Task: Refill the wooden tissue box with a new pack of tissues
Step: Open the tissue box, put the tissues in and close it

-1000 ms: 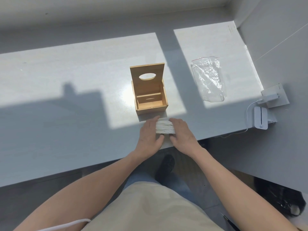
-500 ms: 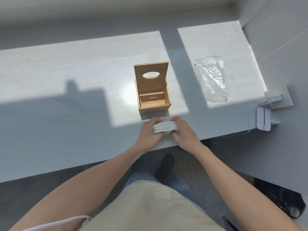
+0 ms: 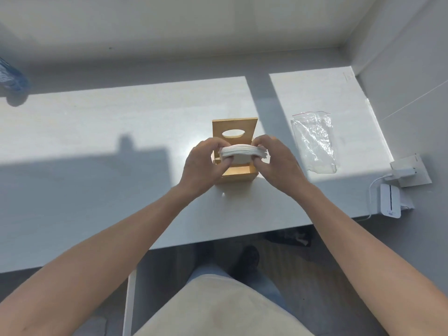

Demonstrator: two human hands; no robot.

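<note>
Between the two hands, a white tissue stack [image 3: 242, 153] is pinched at its ends: left hand [image 3: 202, 166] closed on one end, right hand [image 3: 276, 163] on the other. Directly under and behind the grip stands the wooden box [image 3: 238, 174], its lid [image 3: 234, 128] raised upright. Right of the grip, well apart, an empty plastic bag [image 3: 314, 141] lies on the table [image 3: 97, 141].

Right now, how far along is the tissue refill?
Done: wooden box open, lid up; empty plastic bag set aside. In hand: left hand and right hand hold the tissue stack over the box. Left: push it in, close the lid.
</note>
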